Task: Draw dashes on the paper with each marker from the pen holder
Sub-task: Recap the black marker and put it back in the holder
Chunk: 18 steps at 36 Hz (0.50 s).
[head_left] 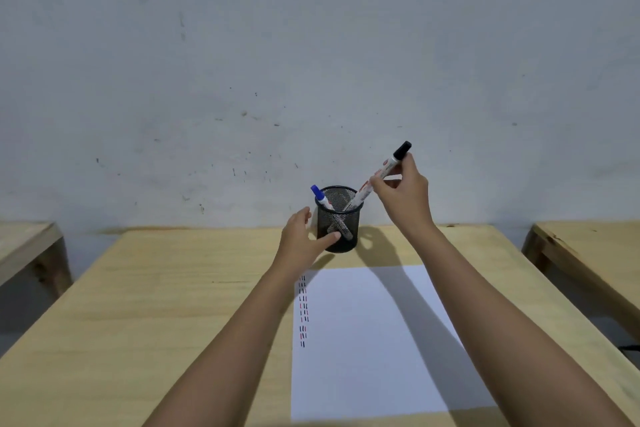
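While left hand (300,233) steadies holder (337,220), right grip (401,189) pinches black marker (379,174); perhaps two remain.

On the tabletop (173,288), the left hand (299,236) grips the black mesh pen holder (337,218) from its nine o'clock side. The right hand (403,198) pinches a black-capped marker (379,175), tilted toward one o'clock, lower end inside the holder. A blue-capped marker (320,197) leans toward eleven o'clock. The paper (374,340) carries black and red dashes (303,312) along its nine o'clock edge.
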{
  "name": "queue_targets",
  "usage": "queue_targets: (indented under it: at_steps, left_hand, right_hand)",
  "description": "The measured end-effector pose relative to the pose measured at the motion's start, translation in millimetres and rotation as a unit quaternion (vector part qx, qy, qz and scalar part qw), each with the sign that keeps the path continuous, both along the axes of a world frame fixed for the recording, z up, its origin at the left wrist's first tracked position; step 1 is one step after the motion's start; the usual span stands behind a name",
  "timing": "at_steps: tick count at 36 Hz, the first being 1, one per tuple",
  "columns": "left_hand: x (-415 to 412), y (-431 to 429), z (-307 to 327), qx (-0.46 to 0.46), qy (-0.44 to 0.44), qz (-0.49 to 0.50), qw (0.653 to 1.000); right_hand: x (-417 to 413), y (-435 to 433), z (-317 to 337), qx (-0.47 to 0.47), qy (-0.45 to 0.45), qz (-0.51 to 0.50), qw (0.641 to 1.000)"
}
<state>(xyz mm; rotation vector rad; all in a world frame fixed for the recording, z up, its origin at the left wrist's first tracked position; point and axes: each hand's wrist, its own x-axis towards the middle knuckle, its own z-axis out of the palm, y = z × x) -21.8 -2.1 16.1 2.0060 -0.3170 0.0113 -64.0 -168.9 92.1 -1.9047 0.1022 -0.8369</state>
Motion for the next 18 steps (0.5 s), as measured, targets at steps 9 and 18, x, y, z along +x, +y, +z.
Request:
queue_targets:
  at_steps: [9,18]
  left_hand:
    - [21.5,-17.1,-7.3,-0.067,-0.016,-0.033,0.997]
    - [28.4,-21.6,-14.4,-0.096,-0.019,-0.011,0.995]
  right_hand:
    - [27.1,10.3,-14.2,-0.073,0.064,-0.014,0.995]
    - [35.3,11.7,-26.7,-0.071,0.109,-0.005,0.992]
